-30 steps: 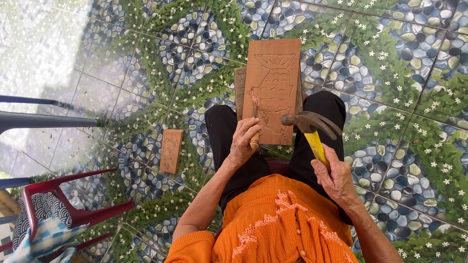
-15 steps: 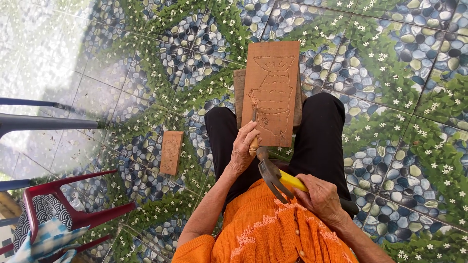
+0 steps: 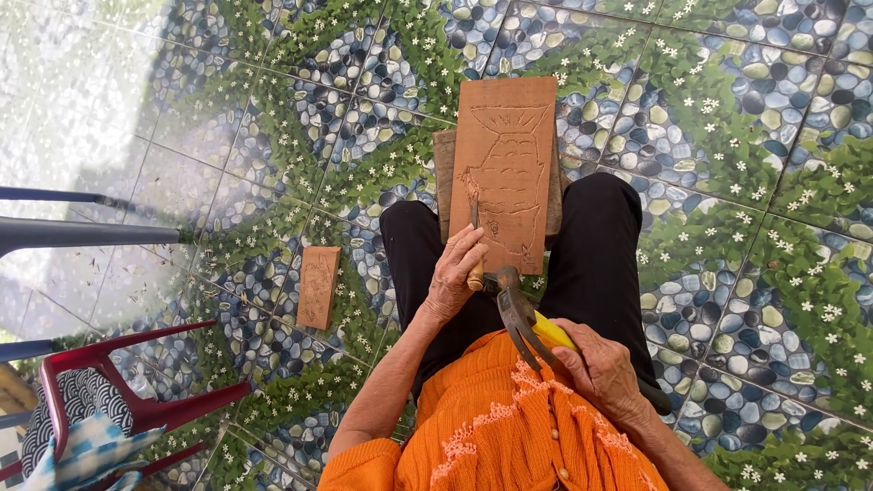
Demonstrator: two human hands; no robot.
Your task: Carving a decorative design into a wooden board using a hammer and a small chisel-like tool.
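- A red plastic chair [image 3: 136,400] with patterned cloth [image 3: 77,427] on it stands at the floor's lower left corner
- A small carved wooden block [image 3: 317,286] lies flat on the pebble-and-flower tiled floor [image 3: 727,136], just left of the person's knee
- The left hand [image 3: 455,277] is curled tight around a chisel [image 3: 475,259], its blade tip touching the board's lower left edge
- A carved wooden board [image 3: 505,168] rests tilted on the black-trousered lap, a second board beneath it
- A hammer [image 3: 516,314] has its head meeting the chisel's butt
- The right hand [image 3: 605,368] is clenched around the hammer's yellow handle
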